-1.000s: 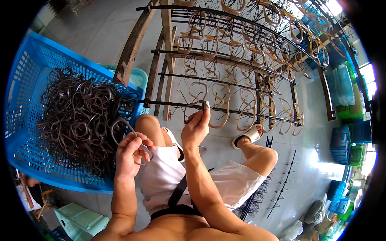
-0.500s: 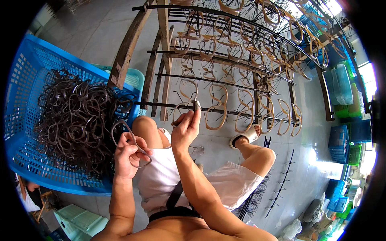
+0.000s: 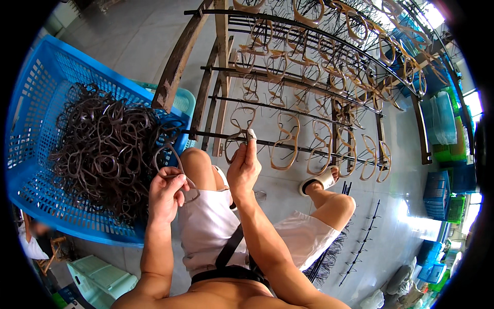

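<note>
Between the thumb and fingers of my left hand (image 3: 167, 193) is a brown eyeglass frame (image 3: 176, 157), held tilted beside the blue basket. My right hand (image 3: 244, 167) is raised to the lowest black rod (image 3: 319, 149), with a white cover on one fingertip (image 3: 251, 134). Its fingers are closed at the edge of another eyeglass frame (image 3: 242, 117), which hangs upright at the rod's left end; the exact contact is partly hidden by the hand. Several tan eyeglass frames (image 3: 286, 141) hang farther right along this rod.
The blue basket (image 3: 77, 224) at left holds a heap of dark brown eyeglass frames (image 3: 108, 149). A wooden rack (image 3: 172, 77) carries further rods full of frames. Spare rods with wire hooks (image 3: 360, 244) lie on the floor at right. Crates (image 3: 437, 193) stand along the far right.
The view has shifted, so rack and basket sit slightly to the right. My left hand still holds its eyeglass frame, turned a little; my right hand stays at the hanging one.
</note>
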### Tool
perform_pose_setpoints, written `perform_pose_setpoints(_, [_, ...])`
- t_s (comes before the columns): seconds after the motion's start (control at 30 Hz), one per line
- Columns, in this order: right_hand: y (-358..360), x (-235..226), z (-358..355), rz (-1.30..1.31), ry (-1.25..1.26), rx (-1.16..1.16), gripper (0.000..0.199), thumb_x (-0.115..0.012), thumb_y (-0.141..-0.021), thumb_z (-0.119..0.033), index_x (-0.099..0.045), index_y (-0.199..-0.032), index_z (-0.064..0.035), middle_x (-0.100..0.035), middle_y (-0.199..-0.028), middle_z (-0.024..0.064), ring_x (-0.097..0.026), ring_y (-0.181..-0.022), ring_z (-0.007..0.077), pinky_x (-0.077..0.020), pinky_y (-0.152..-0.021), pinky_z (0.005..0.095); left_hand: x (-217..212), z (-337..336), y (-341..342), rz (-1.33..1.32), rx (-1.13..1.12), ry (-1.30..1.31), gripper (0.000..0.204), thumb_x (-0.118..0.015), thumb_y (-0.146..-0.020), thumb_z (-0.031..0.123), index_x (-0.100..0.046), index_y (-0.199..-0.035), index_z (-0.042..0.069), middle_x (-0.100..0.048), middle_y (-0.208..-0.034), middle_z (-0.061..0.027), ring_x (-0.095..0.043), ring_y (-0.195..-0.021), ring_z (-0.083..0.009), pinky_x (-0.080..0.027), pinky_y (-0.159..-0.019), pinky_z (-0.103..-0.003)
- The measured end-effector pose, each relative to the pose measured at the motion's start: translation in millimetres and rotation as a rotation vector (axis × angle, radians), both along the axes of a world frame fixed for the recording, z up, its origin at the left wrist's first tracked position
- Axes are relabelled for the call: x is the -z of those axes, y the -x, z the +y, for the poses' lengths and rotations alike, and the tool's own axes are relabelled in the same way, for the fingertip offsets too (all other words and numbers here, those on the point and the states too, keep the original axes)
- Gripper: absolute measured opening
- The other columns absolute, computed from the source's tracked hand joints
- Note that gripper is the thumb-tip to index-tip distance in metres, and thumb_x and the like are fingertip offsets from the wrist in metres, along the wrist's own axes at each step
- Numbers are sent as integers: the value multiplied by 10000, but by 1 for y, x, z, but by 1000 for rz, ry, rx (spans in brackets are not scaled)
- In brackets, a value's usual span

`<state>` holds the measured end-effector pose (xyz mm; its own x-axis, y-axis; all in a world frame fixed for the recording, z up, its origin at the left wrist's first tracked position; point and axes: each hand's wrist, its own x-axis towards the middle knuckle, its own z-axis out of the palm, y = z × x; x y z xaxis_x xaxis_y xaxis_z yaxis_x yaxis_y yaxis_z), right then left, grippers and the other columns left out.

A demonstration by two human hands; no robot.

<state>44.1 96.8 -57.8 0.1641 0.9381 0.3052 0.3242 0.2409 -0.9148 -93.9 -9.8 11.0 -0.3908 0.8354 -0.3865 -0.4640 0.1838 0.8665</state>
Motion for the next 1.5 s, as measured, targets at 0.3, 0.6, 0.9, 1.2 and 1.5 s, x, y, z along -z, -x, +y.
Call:
perform_pose_setpoints(0.3, [-7, -15, -1, 59, 70, 17, 291, -450, -937, -98, -468, -1203, 19, -469, -516, 57, -454, -434, 131, -389, -418, 288, -13, -2, -7, -12, 36, -32, 100, -587, -840, 77, -518, -910, 61, -550, -729, -19, -490, -565, -44, -340, -429, -146])
perform_pose_setpoints(0.6, [-22, -27, 12, 488, 469, -214, 344, -481, -946, -222, -484, -1168, 41, -505, -658, 11, -480, -587, 87, -419, -523, 232, -7, -17, 0, -29, 30, -44, 77, -548, -859, 84, -523, -925, 54, -573, -757, -40, -501, -585, -60, -363, -466, -162])
perform_pose_setpoints(0.9, [-54, 50, -38, 261, 445, -226, 432, -539, -902, -253, -428, -1203, 36, -543, -930, 103, -533, -833, 172, -438, -785, 283, 2, -26, 1, -142, 177, -117, 145, -564, -842, 46, -570, -983, 15, -520, -728, -3, -439, -567, -44, -342, -469, -172])
perform_pose_setpoints(1.2, [-69, -15, -108, 392, 348, -651, 380, -445, -942, -169, -378, -1251, 42, -498, -1111, 141, -523, -1000, 220, -432, -874, 348, 8, -23, -49, -141, 301, -180, 135, -608, -860, 64, -567, -976, 7, -577, -797, 7, -497, -666, -23, -380, -568, -157])
perform_pose_setpoints(1.5, [-161, -38, -54, 806, 241, -91, 261, -495, -929, -301, -516, -973, -44, -460, -677, -14, -421, -500, 70, -344, -419, 211, 42, 51, 5, 708, -19, -154, 261, -609, -847, 164, -537, -1060, 32, -592, -918, -60, -569, -793, -141, -486, -697, -283])
